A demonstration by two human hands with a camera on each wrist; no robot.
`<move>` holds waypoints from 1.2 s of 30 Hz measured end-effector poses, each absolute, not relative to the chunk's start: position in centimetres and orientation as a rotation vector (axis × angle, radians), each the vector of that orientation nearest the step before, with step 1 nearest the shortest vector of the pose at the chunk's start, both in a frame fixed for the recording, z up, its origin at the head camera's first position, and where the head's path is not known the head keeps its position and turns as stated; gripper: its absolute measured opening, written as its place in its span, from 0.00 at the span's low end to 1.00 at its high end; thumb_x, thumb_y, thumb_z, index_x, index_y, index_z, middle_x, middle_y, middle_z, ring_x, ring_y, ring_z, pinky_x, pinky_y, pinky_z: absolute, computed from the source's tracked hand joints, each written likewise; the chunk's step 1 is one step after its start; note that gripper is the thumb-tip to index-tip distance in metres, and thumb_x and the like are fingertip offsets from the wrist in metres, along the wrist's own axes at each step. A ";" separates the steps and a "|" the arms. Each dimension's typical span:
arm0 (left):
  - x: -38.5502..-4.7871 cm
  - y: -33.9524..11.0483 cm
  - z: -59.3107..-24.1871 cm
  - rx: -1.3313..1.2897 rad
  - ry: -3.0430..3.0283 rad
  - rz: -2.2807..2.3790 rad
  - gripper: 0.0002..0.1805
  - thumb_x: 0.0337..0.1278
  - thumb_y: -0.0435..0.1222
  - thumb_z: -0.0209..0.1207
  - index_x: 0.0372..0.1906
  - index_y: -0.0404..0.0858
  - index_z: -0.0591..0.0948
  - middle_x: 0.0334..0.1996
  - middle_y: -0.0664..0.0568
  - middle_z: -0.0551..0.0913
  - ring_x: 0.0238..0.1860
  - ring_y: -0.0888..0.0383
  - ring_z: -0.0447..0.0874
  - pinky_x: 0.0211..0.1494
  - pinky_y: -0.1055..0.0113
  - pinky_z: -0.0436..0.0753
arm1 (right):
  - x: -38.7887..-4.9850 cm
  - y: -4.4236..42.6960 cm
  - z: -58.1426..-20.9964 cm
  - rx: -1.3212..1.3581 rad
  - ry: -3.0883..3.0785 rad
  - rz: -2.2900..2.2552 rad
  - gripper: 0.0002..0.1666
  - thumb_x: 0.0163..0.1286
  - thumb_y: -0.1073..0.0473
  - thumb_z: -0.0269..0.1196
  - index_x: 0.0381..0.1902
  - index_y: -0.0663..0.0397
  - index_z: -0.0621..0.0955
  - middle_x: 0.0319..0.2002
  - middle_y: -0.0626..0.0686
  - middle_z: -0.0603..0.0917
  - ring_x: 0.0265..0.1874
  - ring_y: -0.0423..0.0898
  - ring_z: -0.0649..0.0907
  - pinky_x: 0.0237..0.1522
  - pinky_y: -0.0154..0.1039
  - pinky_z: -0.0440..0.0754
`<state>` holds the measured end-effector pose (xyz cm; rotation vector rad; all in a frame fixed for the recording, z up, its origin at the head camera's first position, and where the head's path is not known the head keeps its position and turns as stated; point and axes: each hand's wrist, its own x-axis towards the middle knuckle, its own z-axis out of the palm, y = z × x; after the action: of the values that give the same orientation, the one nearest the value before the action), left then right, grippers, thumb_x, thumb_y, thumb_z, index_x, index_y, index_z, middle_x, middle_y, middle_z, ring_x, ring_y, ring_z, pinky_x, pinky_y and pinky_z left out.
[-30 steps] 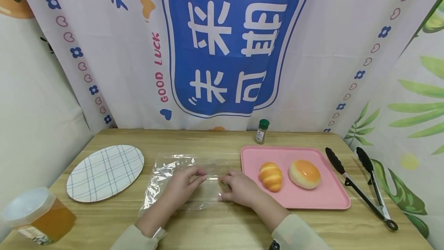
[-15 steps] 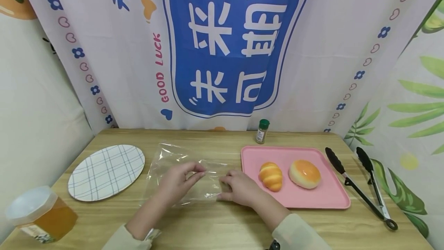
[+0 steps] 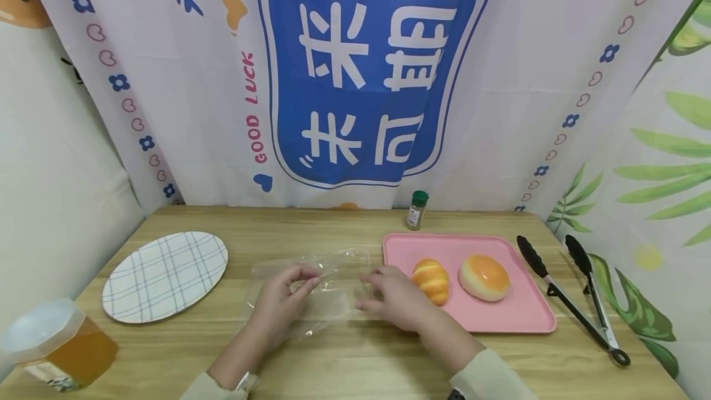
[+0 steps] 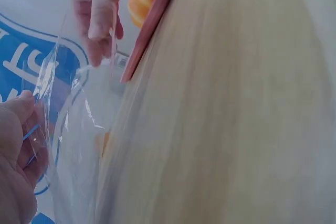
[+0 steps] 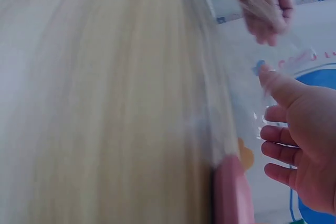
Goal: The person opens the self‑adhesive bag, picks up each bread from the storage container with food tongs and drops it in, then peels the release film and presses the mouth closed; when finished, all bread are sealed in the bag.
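A clear plastic bag [image 3: 336,304] stands partly raised off the wooden table between my two hands. My left hand [image 3: 284,302] pinches the bag's left part between thumb and fingers; the film passes over the fingers in the left wrist view. At the bag's right edge is my right hand [image 3: 401,301], thumb and fingers spread apart with a gap between them. The right wrist view shows its thumb [image 5: 281,85] near the film; whether it touches is blurred. Just behind the right hand, a croissant [image 3: 430,281] and a round bun [image 3: 484,278] lie on a pink tray [image 3: 528,320].
A checked oval plate [image 3: 166,276] lies at the left, with a lidded jar of amber contents [image 3: 72,350] in front of it. A green-capped spice bottle [image 3: 416,212] stands behind the tray. Black-tipped tongs [image 3: 589,313] lie spread at the right edge.
The bag has shifted and changed shape, its right end now raised near the right hand. My right hand has moved slightly right with its fingers parted; the left stays on the bag.
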<state>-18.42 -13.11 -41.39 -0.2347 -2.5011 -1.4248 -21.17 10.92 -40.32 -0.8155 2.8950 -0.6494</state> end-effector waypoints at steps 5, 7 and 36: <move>-18.4 -13.0 -41.8 -0.225 -2.445 -1.478 0.05 0.58 0.34 0.65 0.39 0.43 0.85 0.39 0.52 0.89 0.51 0.49 0.85 0.61 0.48 0.80 | -20.4 13.0 -38.9 -0.704 2.946 -0.759 0.31 0.66 0.42 0.64 0.62 0.51 0.78 0.60 0.57 0.78 0.61 0.56 0.76 0.64 0.56 0.76; -18.4 -13.0 -41.9 -0.226 -2.440 -1.479 0.05 0.57 0.34 0.65 0.38 0.43 0.85 0.39 0.53 0.89 0.50 0.50 0.85 0.61 0.48 0.80 | -20.3 14.5 -38.3 -0.673 2.985 -0.785 0.30 0.66 0.43 0.65 0.62 0.50 0.78 0.60 0.57 0.78 0.59 0.56 0.77 0.63 0.57 0.77; -18.1 -12.7 -42.6 -0.209 -2.439 -1.522 0.09 0.56 0.32 0.66 0.43 0.39 0.86 0.43 0.53 0.89 0.48 0.55 0.85 0.56 0.64 0.83 | -20.0 41.7 -41.4 0.633 2.866 -0.623 0.76 0.63 0.22 0.51 0.67 0.88 0.34 0.62 0.92 0.46 0.62 0.85 0.53 0.63 0.76 0.61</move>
<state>-18.07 -12.67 -42.60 -0.2087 -2.4392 -1.5219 -20.04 41.72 -41.35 0.6326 2.8655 -0.6228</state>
